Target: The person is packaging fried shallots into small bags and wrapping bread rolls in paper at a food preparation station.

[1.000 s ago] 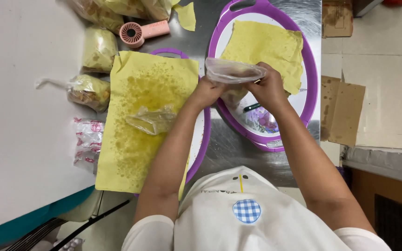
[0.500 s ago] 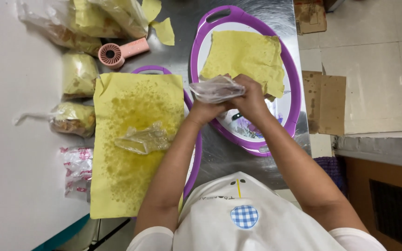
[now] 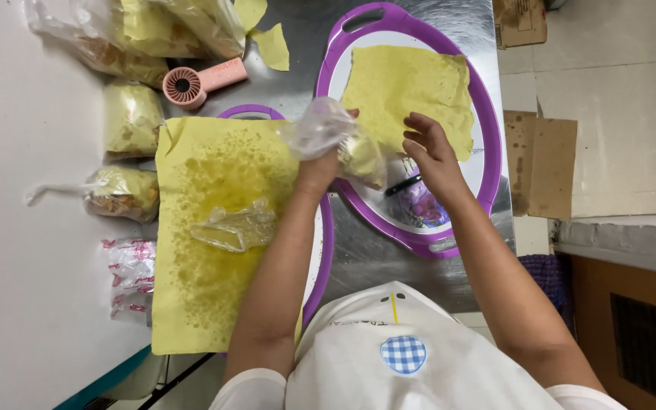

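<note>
Looking down over our own arms, we see our left hand [image 3: 319, 171] clenched around the neck of a clear, crumpled plastic bag [image 3: 326, 130] with a yellowish filling, held up above the gap between two purple-rimmed oval trays. Our right hand [image 3: 430, 152] is released, fingers spread, hovering just beside the bag over the farther purple-rimmed tray [image 3: 487, 121], not touching the bag as far as we can tell. On that tray lies a yellow, square sheet of oily paper [image 3: 411, 87]. The nearer tray [image 3: 320, 250] is mostly covered by a larger yellow paper sheet stained with oil [image 3: 214, 228], and on it rests an empty, crumpled clear bag [image 3: 237, 228]. Along the white part of the bench [image 3: 32, 304] at our left sit several filled, tied plastic bags [image 3: 124, 193], and a small pink handheld fan [image 3: 199, 82] lies on the steel surface.
</note>
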